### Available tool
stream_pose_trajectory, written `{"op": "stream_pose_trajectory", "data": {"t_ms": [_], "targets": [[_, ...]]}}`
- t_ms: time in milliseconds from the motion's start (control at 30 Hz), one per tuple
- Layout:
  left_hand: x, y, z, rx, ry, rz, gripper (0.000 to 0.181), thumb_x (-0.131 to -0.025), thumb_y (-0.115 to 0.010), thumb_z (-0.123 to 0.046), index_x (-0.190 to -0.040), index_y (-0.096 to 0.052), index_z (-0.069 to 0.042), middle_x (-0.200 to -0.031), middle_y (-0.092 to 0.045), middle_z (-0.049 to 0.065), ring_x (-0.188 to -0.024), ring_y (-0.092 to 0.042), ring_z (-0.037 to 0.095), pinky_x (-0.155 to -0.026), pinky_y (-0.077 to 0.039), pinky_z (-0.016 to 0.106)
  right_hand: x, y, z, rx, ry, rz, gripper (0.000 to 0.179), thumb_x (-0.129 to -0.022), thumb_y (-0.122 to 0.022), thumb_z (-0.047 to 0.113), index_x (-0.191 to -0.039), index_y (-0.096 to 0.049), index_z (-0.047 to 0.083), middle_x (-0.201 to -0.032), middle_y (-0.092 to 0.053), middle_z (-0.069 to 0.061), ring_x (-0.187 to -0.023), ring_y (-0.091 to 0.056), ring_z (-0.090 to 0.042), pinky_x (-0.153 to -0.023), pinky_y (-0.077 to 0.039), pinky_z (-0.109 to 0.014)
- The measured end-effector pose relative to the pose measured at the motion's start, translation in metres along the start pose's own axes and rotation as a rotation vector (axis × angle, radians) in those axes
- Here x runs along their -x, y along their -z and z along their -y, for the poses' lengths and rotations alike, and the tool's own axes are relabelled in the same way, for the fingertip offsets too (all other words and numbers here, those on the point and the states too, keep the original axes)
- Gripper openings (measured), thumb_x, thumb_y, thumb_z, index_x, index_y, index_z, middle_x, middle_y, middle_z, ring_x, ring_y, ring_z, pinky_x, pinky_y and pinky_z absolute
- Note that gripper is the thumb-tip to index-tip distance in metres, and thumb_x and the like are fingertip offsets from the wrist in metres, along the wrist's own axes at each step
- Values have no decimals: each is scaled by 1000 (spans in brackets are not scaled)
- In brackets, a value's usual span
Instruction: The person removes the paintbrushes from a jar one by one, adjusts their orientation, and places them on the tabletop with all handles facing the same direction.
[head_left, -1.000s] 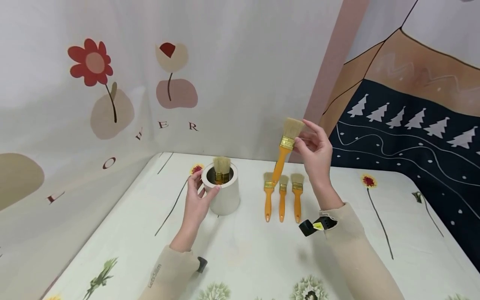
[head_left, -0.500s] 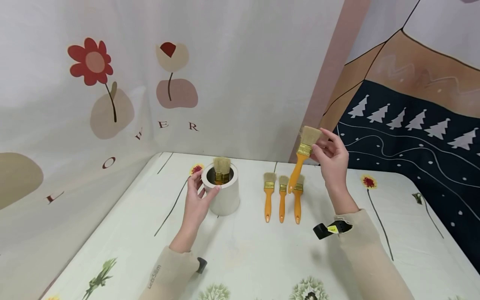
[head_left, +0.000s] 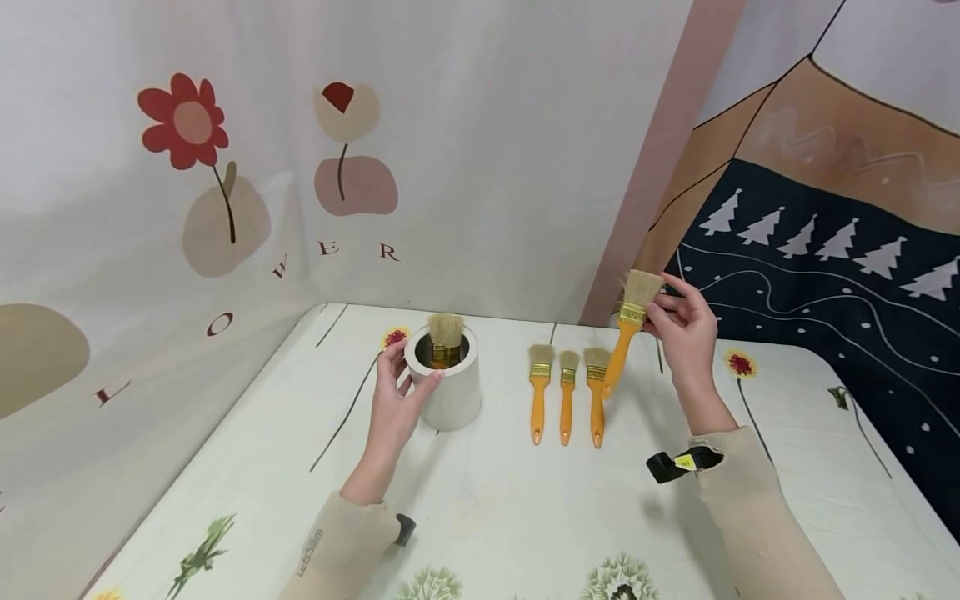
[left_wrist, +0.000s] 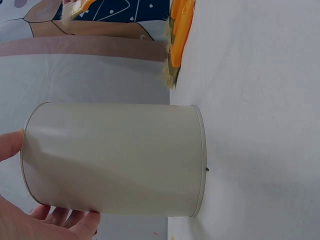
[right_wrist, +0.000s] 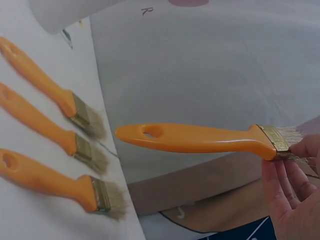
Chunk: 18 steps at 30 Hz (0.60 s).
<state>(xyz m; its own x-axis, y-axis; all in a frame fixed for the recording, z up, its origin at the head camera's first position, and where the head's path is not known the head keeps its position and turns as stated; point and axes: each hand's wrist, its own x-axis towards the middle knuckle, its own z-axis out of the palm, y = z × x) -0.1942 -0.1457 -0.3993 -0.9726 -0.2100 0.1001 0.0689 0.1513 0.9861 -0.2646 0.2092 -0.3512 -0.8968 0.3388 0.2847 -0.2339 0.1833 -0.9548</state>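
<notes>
My right hand pinches a paintbrush near its metal band, bristles up and orange handle slanting down, above the table. Just left of it lie three more paintbrushes in a row: a left one, a thinner middle one and a right one, bristles pointing away. My left hand grips the rim and side of a white cylindrical can standing upright. Another brush stands in the can with its bristles above the rim; its handle is mostly hidden inside.
A white cloth with printed flowers covers the table. Behind it hangs a pale curtain with flower prints and letters. A dark printed cloth hangs at the right, past the table's edge.
My right hand has moved right and somewhat lower with the paintbrush, from above the left brush in the row to the row's right end. The left hand and can stay put.
</notes>
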Motion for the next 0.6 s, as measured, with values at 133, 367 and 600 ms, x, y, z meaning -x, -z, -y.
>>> {"op": "stream_pose_trajectory", "data": {"t_ms": [133,367,600], "targets": [[0,0,0,1,-7,0,75,-92,-70,-14,-152,-25,-7,-160,-29,16,-150,-28,34,-125,-24,54,-2,2,-9,11,-39,-10,46,-96,-63,7,-140,-56,18,-92,-64,18,-80,-64,4,-72,-57,-11],[0,0,0,8,-12,-2,75,-92,-70,-12,-152,-25,-6,-160,-31,17,-150,-28,34,-125,-24,54,-3,8,-23,49,-91,-13,46,-97,-62,7,-141,-55,19,-89,-62,21,-78,-62,4,-68,-56,-9],[0,1,-1,12,-15,-2,74,-92,-70,-11,-151,-26,-6,-159,-32,16,-150,-29,33,-125,-24,54,-4,10,-32,61,-133,1,49,-96,-62,5,-143,-54,16,-86,-62,24,-76,-61,5,-66,-56,-8]]}}
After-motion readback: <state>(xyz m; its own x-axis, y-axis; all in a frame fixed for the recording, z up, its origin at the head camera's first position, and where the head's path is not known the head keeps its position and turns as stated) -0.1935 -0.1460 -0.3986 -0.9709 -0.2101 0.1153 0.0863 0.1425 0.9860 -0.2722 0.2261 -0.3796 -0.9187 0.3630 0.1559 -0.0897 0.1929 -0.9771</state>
